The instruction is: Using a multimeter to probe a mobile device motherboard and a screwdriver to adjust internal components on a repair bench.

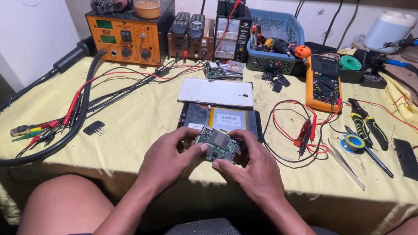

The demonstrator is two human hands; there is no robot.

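Your left hand point(169, 158) and right hand point(250, 168) are both closed lightly on the small green circuit board point(218, 145), fingertips pinching its side edges, and you hold it just above the near end of the opened tablet point(198, 115) with its yellow battery point(227, 118). The board seems light, stiff and fragile, so grip only its bare edges, not the components. The white back cover point(216, 92) lies beyond your hands.

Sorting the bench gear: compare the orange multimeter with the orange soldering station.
The multimeter lies flat on the yellow cloth; the soldering station stands upright at the back. The multimeter is slim with red leads; the station is a bulky box bearing a jar and steel wool. Both are orange with displays.
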